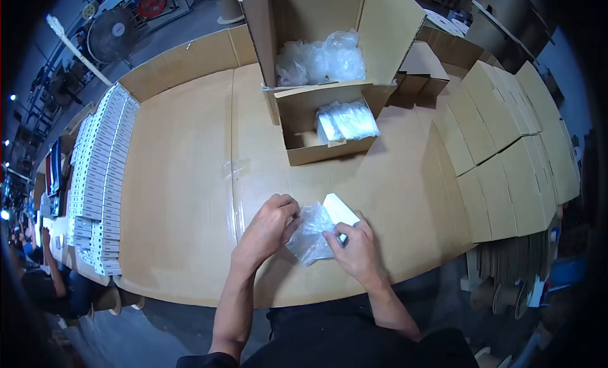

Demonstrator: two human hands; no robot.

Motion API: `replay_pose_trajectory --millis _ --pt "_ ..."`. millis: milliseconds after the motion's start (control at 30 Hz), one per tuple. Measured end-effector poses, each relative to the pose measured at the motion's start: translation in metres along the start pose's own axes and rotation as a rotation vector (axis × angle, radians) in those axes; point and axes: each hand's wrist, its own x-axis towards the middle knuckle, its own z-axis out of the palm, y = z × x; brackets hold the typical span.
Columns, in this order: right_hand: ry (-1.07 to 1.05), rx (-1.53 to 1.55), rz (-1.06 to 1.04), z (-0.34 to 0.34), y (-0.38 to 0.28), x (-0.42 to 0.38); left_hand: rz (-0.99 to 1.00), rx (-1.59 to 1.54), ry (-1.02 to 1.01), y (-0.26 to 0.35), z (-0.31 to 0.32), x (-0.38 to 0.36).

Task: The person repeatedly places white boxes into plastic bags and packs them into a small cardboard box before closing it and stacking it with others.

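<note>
My left hand (pixel 267 227) is closed at the left edge of a clear plastic bag (pixel 308 244), its fingertips pinching the film. A small white box (pixel 340 210) lies tilted at the bag's right side, and my right hand (pixel 356 249) grips it, with the thumb over the bag's edge. Part of the box is hidden by that hand. Both hands work low over the cardboard-covered table, in front of a small open carton (pixel 326 154) holding a stack of clear-wrapped white packs (pixel 348 122).
Behind the small carton stands a larger open box (pixel 386 32) with loose plastic bags (pixel 323 58). Tall stacks of small white boxes (pixel 101 178) line the left edge. Brown cartons (pixel 506 159) are stacked on the right. At far left, a person's arm (pixel 54 263) shows.
</note>
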Motion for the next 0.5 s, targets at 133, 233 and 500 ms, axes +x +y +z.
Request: replay_pose_trajectory --millis 133,233,500 --pt "-0.012 -0.057 0.005 -0.005 -0.022 0.003 -0.132 -0.071 -0.034 0.014 -0.016 0.000" --pt "0.006 -0.089 -0.012 -0.002 -0.026 0.004 -0.138 -0.148 0.017 0.014 -0.014 0.002" --pt "-0.104 -0.013 -0.048 -0.006 -0.018 0.008 -0.160 -0.419 -0.085 0.001 -0.001 0.009"
